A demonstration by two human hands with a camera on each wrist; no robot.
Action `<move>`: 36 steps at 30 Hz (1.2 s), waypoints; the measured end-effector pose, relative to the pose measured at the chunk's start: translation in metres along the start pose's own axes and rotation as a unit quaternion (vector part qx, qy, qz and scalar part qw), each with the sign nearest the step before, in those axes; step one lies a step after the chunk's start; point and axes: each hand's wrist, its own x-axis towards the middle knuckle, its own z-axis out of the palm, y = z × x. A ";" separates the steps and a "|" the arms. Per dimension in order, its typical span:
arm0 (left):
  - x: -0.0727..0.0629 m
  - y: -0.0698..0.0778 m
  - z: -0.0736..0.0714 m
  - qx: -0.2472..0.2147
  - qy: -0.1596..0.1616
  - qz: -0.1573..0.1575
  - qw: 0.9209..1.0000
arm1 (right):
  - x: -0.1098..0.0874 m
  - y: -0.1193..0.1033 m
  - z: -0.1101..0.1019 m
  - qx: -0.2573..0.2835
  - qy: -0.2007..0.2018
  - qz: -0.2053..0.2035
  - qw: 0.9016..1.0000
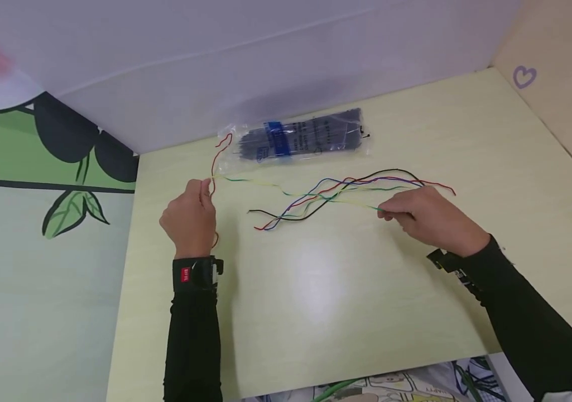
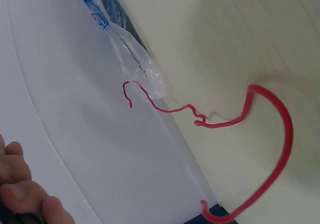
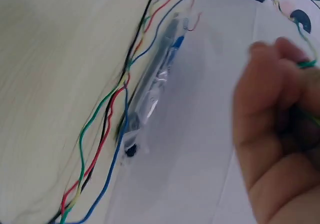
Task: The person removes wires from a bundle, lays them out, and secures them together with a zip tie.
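Observation:
My left hand (image 1: 190,218) pinches one end of a thin yellow-and-green wire (image 1: 260,182) at the left side of the table. That wire runs rightward to my right hand (image 1: 428,215), whose thumb and fingers pinch it further along; a green piece of wire (image 3: 306,64) shows at those fingers in the right wrist view. Beneath it lies a loose bundle of black wire (image 1: 301,219), blue wire (image 3: 107,184), red wire (image 3: 114,104) and green wire (image 3: 82,139). Beside my left hand a bent red wire (image 2: 287,139) lies along the table, partly hidden by that hand in the head view.
A clear plastic bag (image 1: 311,134) of dark, thin sticks or ties with a blue band lies at the back against the pale wall (image 1: 175,106). Below the front table edge is a drawer-like space with printed paper (image 1: 386,385) and dark green cords (image 1: 471,379).

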 end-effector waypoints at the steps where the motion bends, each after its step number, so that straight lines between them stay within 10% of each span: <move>1: 0.000 -0.003 0.002 -0.002 -0.010 -0.008 1.000 | -0.002 0.002 -0.002 0.014 0.026 -0.042 0.999; 4: 0.002 -0.011 0.007 -0.002 -0.034 -0.027 0.999 | -0.008 0.002 -0.011 0.109 0.064 -0.137 0.982; 7: 0.002 -0.017 0.011 0.006 -0.055 -0.024 0.998 | -0.013 0.000 -0.022 0.186 0.053 -0.150 0.970; 13: -0.009 0.003 0.009 0.020 -0.061 0.072 0.995 | -0.020 0.008 -0.034 0.014 0.063 0.021 0.998; 17: -0.015 0.040 0.000 0.002 -0.061 0.138 0.989 | -0.015 0.012 -0.029 -0.102 0.053 0.101 0.988; 21: -0.017 0.066 -0.004 -0.045 -0.072 0.184 0.979 | -0.013 0.011 -0.022 -0.065 0.091 0.146 0.983; 31: -0.025 0.045 0.021 0.028 0.041 0.207 0.977 | -0.029 0.020 -0.017 0.029 0.215 0.072 0.973; 36: -0.033 0.038 0.027 -0.019 0.014 0.292 0.956 | -0.029 0.027 -0.018 -0.008 0.282 0.025 0.959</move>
